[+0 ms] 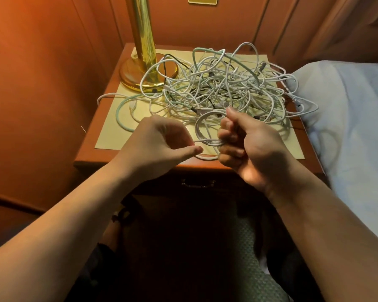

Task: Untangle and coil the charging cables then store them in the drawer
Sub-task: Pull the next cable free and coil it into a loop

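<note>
A large tangle of white, pale green and dark charging cables (218,83) lies heaped on the nightstand top (122,136). In front of the heap, my right hand (247,144) grips a small coil of white cable (202,129), its fingers curled round the loops. My left hand (164,142) is beside the coil, thumb and fingers pinching the white cable's loose end at the coil's left side. Below the top, the drawer is closed, showing its metal handle (198,183).
A brass lamp (143,59) stands at the nightstand's back left, with cables looped round its base. A bed with a white sheet (347,127) borders the right side. An orange panelled wall (42,83) closes in the left and back.
</note>
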`<state>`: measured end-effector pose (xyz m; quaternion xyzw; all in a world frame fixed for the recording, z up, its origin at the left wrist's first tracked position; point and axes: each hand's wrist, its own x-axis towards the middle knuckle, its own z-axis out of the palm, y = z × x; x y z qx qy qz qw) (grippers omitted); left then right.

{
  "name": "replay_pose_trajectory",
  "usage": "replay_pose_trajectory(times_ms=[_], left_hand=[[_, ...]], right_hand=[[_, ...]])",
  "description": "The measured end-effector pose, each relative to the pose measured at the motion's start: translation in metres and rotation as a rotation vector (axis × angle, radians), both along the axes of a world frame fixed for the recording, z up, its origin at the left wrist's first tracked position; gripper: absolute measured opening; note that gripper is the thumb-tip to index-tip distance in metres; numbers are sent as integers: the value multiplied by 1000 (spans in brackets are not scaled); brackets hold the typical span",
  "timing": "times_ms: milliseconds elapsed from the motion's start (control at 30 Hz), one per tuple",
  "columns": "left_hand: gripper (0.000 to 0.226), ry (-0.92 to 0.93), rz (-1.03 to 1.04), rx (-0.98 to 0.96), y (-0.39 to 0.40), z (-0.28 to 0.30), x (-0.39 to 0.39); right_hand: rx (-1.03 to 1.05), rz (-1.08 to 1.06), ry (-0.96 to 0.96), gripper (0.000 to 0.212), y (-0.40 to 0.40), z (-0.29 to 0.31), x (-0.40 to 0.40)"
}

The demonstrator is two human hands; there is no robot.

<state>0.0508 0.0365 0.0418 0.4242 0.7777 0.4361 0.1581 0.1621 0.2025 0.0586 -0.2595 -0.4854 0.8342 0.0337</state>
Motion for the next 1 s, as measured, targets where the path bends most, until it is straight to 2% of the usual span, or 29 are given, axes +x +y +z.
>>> replay_pose_trajectory(times_ms=[100, 233, 367, 567, 667, 800, 900, 1000], left_hand=[[18, -126, 35, 12, -2, 5, 1], [16, -393, 92, 76, -5, 12, -2], [24, -467, 222, 120, -10, 17, 1], [34, -687, 368, 218, -15, 29, 10], [25, -719, 372, 265, -17, 36, 11], [14, -503, 386, 125, -22, 36, 3], [22, -620, 394, 100, -24, 41, -1], [37, -791, 434, 183, -26, 44, -2]], right_hand=[[-61, 12, 27, 45, -7, 1, -2], [-146, 38, 54, 44, -14, -1, -5], [-192, 63, 81, 42, -27, -2, -8], [-190, 18, 126, 44, -47, -3, -15], [-216, 21, 156, 46, -52, -1, -20], [-233, 19, 153, 47, -55, 0, -24], [-247, -2, 168, 43, -55, 4, -27], [-257, -33, 200, 41, -52, 7, -29]])
